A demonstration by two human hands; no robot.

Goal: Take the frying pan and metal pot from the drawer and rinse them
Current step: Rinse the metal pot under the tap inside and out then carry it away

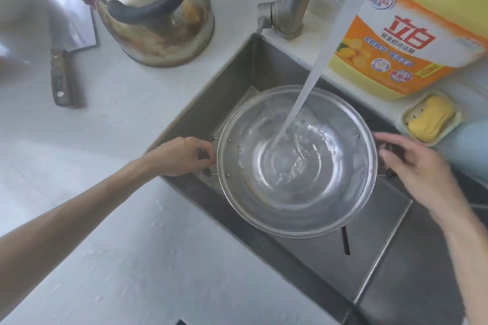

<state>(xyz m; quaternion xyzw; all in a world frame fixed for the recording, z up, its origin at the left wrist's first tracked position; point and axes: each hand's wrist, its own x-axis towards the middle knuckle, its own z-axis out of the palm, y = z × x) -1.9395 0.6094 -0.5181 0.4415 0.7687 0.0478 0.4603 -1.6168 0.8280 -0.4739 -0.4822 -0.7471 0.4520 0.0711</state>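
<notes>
A round metal pot (295, 208) sits in the steel sink (237, 71), under a stream of water (317, 66) running from the tap (295, 8). Water swirls in the pot's bottom. My left hand (182, 157) grips the pot's black left handle. My right hand (412, 166) is at the pot's right handle, fingers spread and curled over it; whether it grips is unclear. The frying pan is not in view.
A stained metal kettle (155, 13) stands on the white counter (118, 232) left of the tap. A cleaver (66, 55) lies at the far left. A big orange detergent bottle (401, 42) and a soap dish with yellow soap (430, 119) stand behind the sink.
</notes>
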